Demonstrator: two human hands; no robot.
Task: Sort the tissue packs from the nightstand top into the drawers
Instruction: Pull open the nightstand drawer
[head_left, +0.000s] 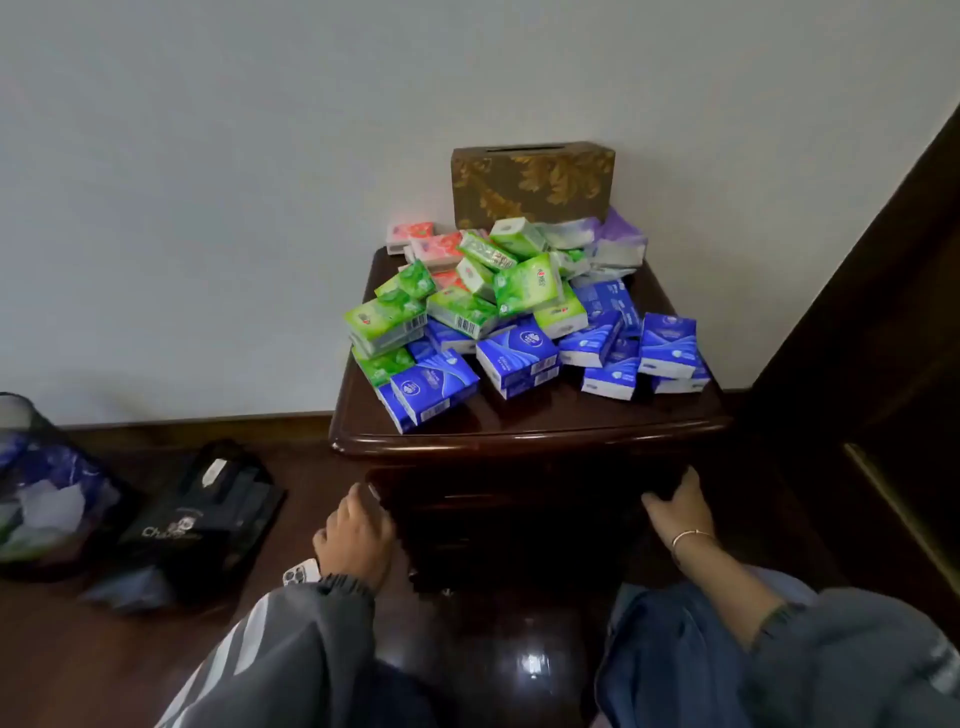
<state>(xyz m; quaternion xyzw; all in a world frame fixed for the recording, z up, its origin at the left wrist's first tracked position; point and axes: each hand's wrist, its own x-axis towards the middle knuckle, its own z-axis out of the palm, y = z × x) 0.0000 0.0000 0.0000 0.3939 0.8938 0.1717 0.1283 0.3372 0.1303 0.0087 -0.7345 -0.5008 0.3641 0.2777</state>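
None of the tissue packs (519, 317) appears sorted yet: the whole heap of green, blue, pink and purple packs lies on top of the nightstand (530, 434), before a brown-and-gold tissue box (530, 182) at its back edge. The left hand (358, 530) curls its fingers round the left end of the nightstand's top drawer (519, 499); the right hand (675, 512) lies against the right end, grip not discernible.
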